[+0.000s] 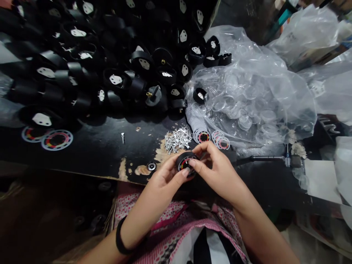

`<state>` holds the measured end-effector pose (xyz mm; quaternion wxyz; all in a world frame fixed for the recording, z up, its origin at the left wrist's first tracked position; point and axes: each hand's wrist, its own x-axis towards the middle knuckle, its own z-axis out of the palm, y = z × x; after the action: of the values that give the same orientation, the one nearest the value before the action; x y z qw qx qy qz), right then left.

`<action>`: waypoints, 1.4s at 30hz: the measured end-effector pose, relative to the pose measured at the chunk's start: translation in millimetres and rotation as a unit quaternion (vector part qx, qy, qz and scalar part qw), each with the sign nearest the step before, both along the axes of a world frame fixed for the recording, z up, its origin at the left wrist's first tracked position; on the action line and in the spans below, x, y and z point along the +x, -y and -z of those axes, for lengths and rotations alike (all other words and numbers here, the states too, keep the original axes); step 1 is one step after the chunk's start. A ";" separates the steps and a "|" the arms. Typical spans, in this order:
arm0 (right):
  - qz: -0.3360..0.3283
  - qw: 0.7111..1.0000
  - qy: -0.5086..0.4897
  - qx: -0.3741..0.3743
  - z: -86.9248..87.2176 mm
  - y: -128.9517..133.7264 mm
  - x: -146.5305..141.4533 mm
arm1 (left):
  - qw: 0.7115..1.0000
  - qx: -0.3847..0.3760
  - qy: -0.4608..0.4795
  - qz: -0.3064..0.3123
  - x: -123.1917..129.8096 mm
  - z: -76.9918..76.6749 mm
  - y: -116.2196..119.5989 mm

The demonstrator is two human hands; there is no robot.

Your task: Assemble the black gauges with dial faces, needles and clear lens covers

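Note:
Close to the table's front edge, a round black gauge (182, 158) with a printed red-and-yellow dial faces up between my hands. My left hand (168, 175) wraps its left side, the thumb lying on the near rim. Fingers of my right hand (210, 163) curl round the far right side, and the thumb presses on the dial face. Just beyond is a heap of small white metal pieces (178, 140). A fanned stack of printed dial discs (198, 126) lies behind the gauge, with a few more dial discs (222, 142) to its right.
Many black round housings (115, 79) with white plates are piled at the back left. Clear plastic bags (253, 91) of transparent discs fill the back right. A screwdriver (264, 158) lies at right, a small black-and-silver ring (151, 167) at left, and larger dial discs (57, 140) further left.

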<state>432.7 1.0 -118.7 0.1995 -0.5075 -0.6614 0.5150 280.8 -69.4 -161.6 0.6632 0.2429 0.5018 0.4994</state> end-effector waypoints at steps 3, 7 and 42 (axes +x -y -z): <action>-0.032 0.999 -0.012 -0.017 0.2 4.8 3.6 | 0.996 -0.001 -0.085 0.014 -5.2 -1.5 5.8; -0.115 0.988 0.068 0.077 0.6 -2.3 -2.7 | 0.989 -0.008 -0.140 -0.043 -18.4 -0.2 15.1; -0.189 0.886 0.317 0.282 15.1 -16.0 -25.4 | 0.969 -0.042 0.076 -0.230 -14.6 -9.4 9.6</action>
<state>407.3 16.9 -133.8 0.0123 -0.4317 -0.8899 0.1466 266.2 -79.0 -152.2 0.5762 0.0547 0.5127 0.6342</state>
